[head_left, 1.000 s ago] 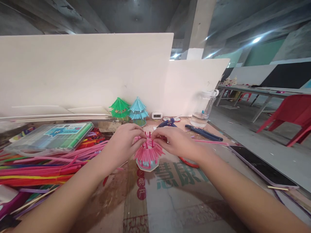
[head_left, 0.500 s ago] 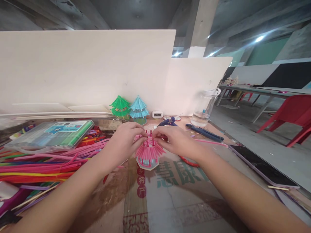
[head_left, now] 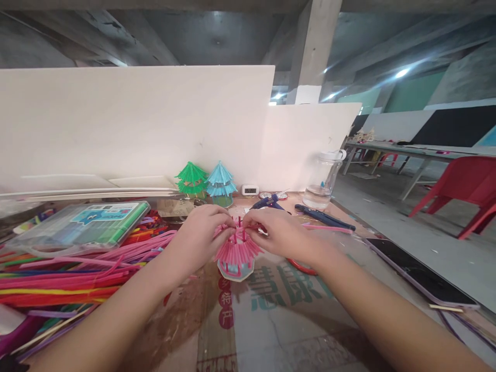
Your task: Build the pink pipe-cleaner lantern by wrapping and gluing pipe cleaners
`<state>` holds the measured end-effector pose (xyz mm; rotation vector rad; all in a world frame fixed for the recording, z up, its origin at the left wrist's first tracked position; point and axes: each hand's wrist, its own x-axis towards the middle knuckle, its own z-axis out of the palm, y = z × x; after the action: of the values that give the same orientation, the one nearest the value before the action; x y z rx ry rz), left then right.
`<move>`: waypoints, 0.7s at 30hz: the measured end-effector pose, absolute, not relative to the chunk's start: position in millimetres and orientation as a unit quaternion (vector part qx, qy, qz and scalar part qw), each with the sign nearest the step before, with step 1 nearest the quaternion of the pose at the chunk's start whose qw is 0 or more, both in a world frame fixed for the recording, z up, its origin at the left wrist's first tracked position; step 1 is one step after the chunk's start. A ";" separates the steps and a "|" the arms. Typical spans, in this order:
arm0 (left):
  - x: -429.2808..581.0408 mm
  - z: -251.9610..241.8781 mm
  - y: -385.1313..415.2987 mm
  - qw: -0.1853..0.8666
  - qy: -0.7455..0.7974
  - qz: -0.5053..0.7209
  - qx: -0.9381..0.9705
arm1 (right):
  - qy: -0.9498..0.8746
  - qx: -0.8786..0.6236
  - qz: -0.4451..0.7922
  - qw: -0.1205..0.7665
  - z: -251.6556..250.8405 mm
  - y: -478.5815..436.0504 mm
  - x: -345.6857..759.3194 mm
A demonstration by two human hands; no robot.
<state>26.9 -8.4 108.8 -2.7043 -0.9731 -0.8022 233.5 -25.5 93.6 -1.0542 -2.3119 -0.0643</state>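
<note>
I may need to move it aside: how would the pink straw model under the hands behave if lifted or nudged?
The pink model is probably very light, being thin straw pieces. It looks fragile: its fringe splays out loosely, so squeezing could bend it. Its flat base on the cardboard suggests it would slide, not roll. Left hand and right hand pinch its top.

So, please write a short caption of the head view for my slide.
Left hand and right hand pinch the top of a pink straw pagoda model on a cardboard-covered table.
</note>
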 end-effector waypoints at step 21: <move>28.9 105.3 -14.5 0.070 -0.306 -0.313 -0.896 | -0.855 -0.388 -0.078 0.334 89.2 -25.5 227.1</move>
<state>28.9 -14.5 105.3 -2.6966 -0.9222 -0.9429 227.1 -25.5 89.2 -1.0118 -2.2329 -0.2047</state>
